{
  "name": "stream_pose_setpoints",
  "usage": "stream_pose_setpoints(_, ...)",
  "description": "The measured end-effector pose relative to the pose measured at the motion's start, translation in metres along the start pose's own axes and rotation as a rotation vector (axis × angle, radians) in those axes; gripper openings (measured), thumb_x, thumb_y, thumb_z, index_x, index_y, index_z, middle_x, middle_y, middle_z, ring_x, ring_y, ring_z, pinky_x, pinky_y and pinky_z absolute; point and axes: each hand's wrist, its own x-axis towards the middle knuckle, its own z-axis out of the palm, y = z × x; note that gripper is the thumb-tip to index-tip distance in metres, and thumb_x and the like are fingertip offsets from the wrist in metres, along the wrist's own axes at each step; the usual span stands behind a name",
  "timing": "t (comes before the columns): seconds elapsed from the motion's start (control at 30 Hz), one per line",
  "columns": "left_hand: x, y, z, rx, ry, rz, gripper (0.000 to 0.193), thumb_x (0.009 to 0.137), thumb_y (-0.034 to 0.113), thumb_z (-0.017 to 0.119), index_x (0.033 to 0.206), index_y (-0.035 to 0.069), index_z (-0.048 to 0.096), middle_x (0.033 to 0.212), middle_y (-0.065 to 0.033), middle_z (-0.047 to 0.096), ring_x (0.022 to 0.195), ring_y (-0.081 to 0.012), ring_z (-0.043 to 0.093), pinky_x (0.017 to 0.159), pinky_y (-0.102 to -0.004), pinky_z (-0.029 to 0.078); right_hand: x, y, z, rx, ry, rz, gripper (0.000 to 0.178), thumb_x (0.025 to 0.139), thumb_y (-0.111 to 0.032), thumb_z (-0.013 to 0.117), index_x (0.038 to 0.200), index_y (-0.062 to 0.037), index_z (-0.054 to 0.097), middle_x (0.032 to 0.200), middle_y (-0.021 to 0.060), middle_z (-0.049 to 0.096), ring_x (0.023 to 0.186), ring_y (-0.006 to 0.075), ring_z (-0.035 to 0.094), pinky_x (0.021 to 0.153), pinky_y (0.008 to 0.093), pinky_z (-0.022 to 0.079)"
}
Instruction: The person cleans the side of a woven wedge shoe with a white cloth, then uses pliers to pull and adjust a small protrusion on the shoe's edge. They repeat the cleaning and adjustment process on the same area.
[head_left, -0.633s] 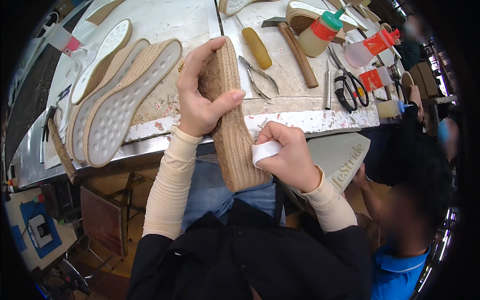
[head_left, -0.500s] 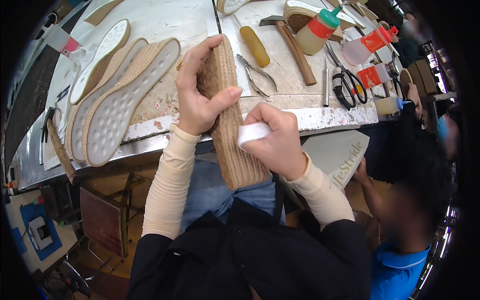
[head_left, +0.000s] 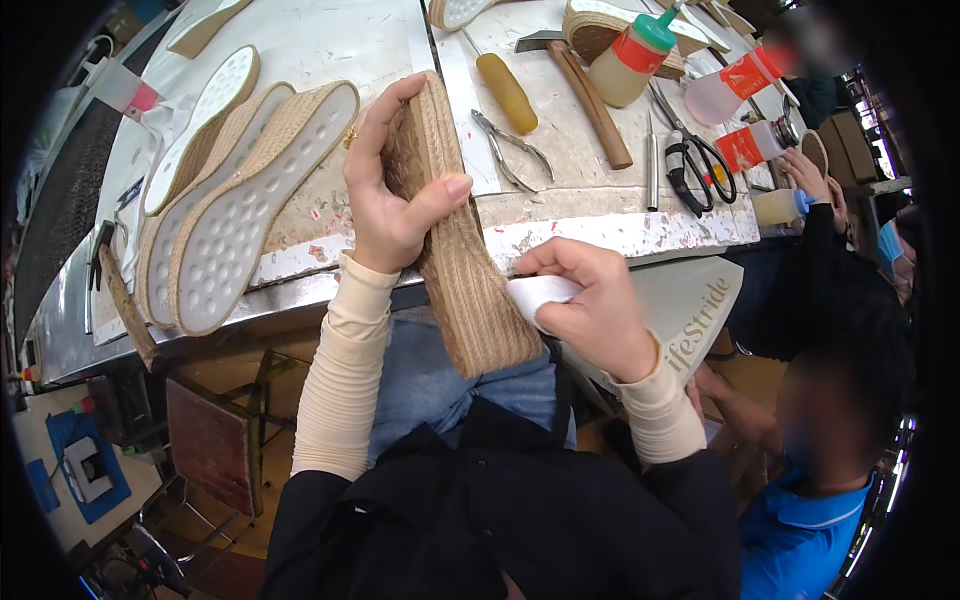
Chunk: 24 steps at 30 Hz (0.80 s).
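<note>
My left hand (head_left: 392, 205) grips a rope-wrapped wedge shoe sole (head_left: 470, 300) near its upper end, thumb across the braided side and fingers round the brown underside. The sole hangs tilted over my lap, its thick end lowest. In my right hand (head_left: 597, 305) a folded white cloth (head_left: 540, 293) is pinched, its tip at the sole's right edge; whether it touches is hard to tell. Several similar wedge soles (head_left: 262, 205) with white dimpled faces lie on the table to the left of my left hand.
On the worktable (head_left: 560, 205) lie nippers (head_left: 513, 150), a yellow-handled tool (head_left: 507, 93), a hammer (head_left: 590, 100), a metal rod (head_left: 652, 165) and black scissors (head_left: 697, 165). Bottles (head_left: 630, 65) stand beyond. Another hammer (head_left: 125, 295) rests at the left edge. A co-worker in blue (head_left: 815, 530) sits at right.
My right hand has moved right with the cloth, away from the middle of the sole's side. The sole and my left hand have shifted slightly left. The co-worker at lower right has moved a little.
</note>
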Motion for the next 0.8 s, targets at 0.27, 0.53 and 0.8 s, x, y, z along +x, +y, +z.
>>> stream_pose_setpoints(0.27, 0.0, 0.001, 0.0, 0.04, -0.004, -0.003, 0.078, 0.065, 0.033, 0.076, 0.13, -0.002, 0.05, 0.119, -0.0147, 0.056, 0.11, -0.0246, 0.055, 0.098, -0.0358, 0.041, 0.013, 0.006, 0.018, -0.034, 0.051, -0.112, 0.015, 0.067, -0.003, 0.071, 0.079, 0.0029, 0.065, 0.069, 0.0091, 0.064, 0.063, 0.0168, 0.061, 0.059, 0.0281, 0.048)
stream_pose_setpoints(0.53, 0.0, 0.001, 0.0, 0.046, 0.026, 0.02, 0.075, 0.064, 0.031, 0.076, 0.128, -0.001, 0.053, 0.118, -0.0138, 0.057, 0.108, -0.0237, 0.055, 0.096, -0.0353, 0.042, 0.006, 0.0, 0.022, 0.104, 0.08, 0.006, 0.011, 0.069, 0.002, 0.068, 0.079, 0.0031, 0.063, 0.068, 0.002, 0.06, 0.063, 0.0051, 0.053, 0.057, 0.0216, 0.043)
stream_pose_setpoints(0.8, -0.001, 0.001, -0.001, 0.067, 0.027, 0.039, 0.074, 0.064, 0.033, 0.076, 0.126, 0.0, 0.055, 0.115, -0.0142, 0.057, 0.105, -0.0246, 0.056, 0.093, -0.035, 0.043, -0.003, 0.002, 0.032, -0.016, 0.215, -0.072, 0.016, 0.067, 0.001, 0.071, 0.078, 0.0004, 0.06, 0.066, 0.0061, 0.061, 0.06, 0.0104, 0.057, 0.055, 0.0244, 0.044)
